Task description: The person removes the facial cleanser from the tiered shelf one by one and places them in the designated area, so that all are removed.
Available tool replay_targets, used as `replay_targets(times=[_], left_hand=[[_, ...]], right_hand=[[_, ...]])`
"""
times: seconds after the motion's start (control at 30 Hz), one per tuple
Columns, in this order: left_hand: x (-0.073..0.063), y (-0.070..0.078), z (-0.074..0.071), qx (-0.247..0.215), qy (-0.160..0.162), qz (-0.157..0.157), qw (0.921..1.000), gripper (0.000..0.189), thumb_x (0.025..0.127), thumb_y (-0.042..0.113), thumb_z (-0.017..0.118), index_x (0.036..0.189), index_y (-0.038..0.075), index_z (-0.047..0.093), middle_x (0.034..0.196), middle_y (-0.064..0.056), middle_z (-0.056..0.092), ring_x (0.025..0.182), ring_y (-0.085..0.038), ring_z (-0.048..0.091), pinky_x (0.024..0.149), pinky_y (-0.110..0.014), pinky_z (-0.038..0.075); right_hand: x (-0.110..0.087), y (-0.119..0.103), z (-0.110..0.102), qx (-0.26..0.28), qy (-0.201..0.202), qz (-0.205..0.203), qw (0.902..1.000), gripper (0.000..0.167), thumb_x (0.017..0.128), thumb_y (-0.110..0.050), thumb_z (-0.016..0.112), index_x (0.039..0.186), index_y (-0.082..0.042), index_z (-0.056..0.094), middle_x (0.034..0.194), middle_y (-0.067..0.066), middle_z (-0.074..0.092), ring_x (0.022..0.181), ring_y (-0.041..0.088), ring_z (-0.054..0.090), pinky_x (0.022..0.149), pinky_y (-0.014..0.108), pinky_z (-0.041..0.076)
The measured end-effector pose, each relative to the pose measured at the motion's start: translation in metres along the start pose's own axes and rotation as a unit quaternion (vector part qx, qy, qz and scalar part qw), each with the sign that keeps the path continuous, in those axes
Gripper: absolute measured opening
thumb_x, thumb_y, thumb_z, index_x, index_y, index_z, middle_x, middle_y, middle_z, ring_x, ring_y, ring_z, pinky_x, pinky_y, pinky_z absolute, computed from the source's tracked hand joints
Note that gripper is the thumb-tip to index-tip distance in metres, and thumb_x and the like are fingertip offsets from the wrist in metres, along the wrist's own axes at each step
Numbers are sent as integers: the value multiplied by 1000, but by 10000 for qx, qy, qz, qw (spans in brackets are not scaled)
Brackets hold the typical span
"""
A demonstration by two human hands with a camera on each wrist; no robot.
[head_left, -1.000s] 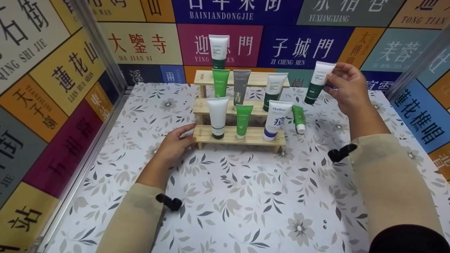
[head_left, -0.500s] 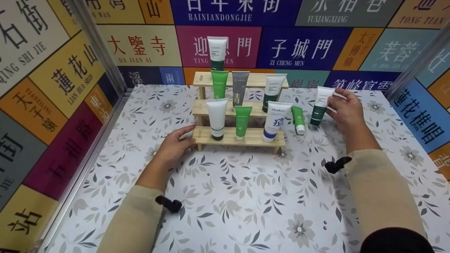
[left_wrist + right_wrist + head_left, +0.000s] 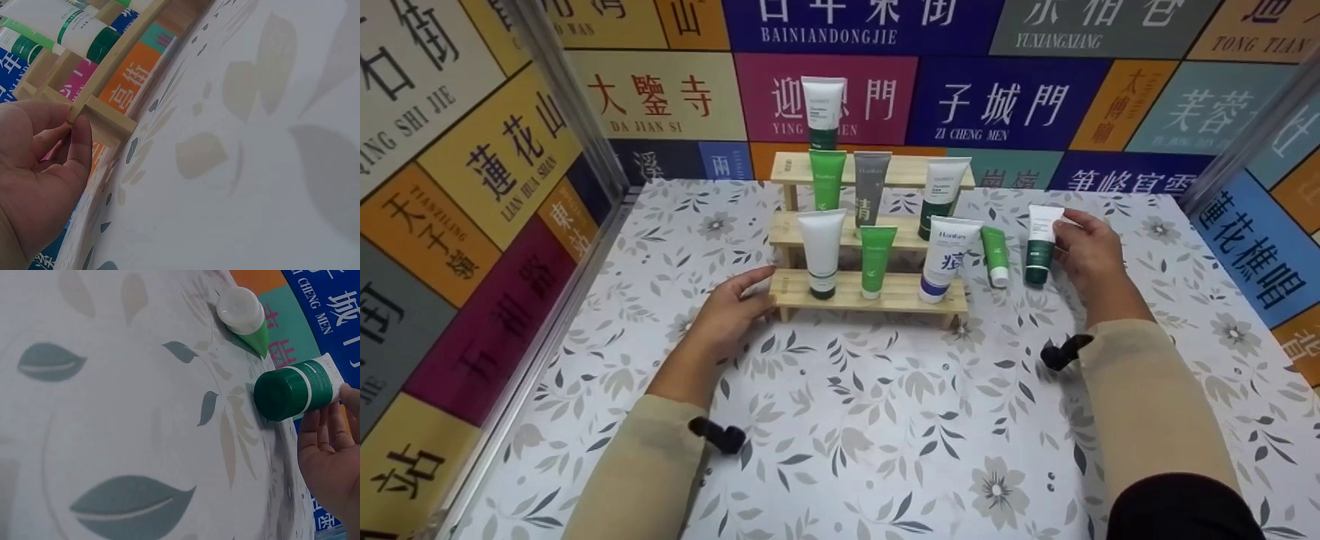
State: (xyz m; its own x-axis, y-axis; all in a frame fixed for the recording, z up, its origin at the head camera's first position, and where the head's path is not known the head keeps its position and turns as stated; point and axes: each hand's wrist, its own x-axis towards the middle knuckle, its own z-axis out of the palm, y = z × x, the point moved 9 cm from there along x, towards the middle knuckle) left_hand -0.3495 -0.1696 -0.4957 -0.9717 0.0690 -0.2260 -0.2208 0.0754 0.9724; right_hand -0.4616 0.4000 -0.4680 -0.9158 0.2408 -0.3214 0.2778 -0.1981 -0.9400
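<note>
My right hand [image 3: 1091, 247] holds a white and dark green squeeze tube [image 3: 1041, 244] by its upper part, thumb and fingers at its edge. The tube's green cap end is down, close over the table, right of a small green tube [image 3: 995, 256] that lies with its white cap toward me. In the right wrist view the green cap [image 3: 281, 395] faces the camera. With thumb and fingertips my left hand [image 3: 733, 311] pinches the left end of the bottom step of a wooden tiered rack [image 3: 847, 294]; the left wrist view shows the fingertips [image 3: 80, 125] at the wood.
On the rack stand several tubes: a white one [image 3: 823, 251], green ones, a grey one [image 3: 872, 187], a blue and white one [image 3: 949, 259], and white and green ones. Patterned walls with large characters enclose the floral tabletop [image 3: 840, 420] at the back and sides.
My right hand has lowered the white and green tube from above the table's back right toward the tabletop, slightly nearer me, and turned it more upright. The left hand stays at the rack.
</note>
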Motion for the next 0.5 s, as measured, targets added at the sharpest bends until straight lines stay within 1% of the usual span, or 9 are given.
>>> replay_targets(times=[0.1,0.2,0.23,0.33,0.43,0.5], left_hand=[[0,0,0,-45,-13,-28,10000,55,104,9,65,157,18,55,155,-11,61,121,-16,70,95,-21,55],[0,0,1,-60,-12,-21,10000,55,104,9,64,157,18,55,154,-12,61,120,-16,70,94,-21,55],[0,0,1,-81,-23,5,10000,55,104,8,64,157,17,55,154,-13,61,120,-16,70,94,-21,56],[1,0,2,-143,-55,82,9998,55,104,7,64,158,15,54,155,-16,60,120,-17,70,93,-21,57],[1,0,2,-219,-72,114,9997,56,104,6,64,158,14,53,154,-17,61,123,-19,70,95,-21,57],[0,0,2,-222,-47,107,9997,56,104,6,65,158,14,53,153,-17,61,125,-20,70,96,-22,57]], right_hand=[[3,4,0,-227,106,73,9997,61,103,-17,72,160,-23,50,128,-5,62,118,12,60,96,23,57],[10,8,-2,-578,285,104,9979,61,103,-20,72,160,-23,51,124,-7,63,112,10,63,91,22,58],[12,9,-4,-792,371,115,9961,60,103,-22,73,160,-24,52,122,-8,64,109,9,64,88,21,58],[20,12,-7,-1389,594,188,9884,60,102,-29,73,159,-27,53,122,-10,65,104,7,65,82,21,57],[24,14,-8,-1963,710,292,9775,59,103,-36,72,159,-32,53,126,-11,64,107,7,62,85,21,56],[26,15,-8,-2174,701,336,9730,59,104,-38,70,160,-32,51,128,-9,63,110,8,62,88,22,57]])
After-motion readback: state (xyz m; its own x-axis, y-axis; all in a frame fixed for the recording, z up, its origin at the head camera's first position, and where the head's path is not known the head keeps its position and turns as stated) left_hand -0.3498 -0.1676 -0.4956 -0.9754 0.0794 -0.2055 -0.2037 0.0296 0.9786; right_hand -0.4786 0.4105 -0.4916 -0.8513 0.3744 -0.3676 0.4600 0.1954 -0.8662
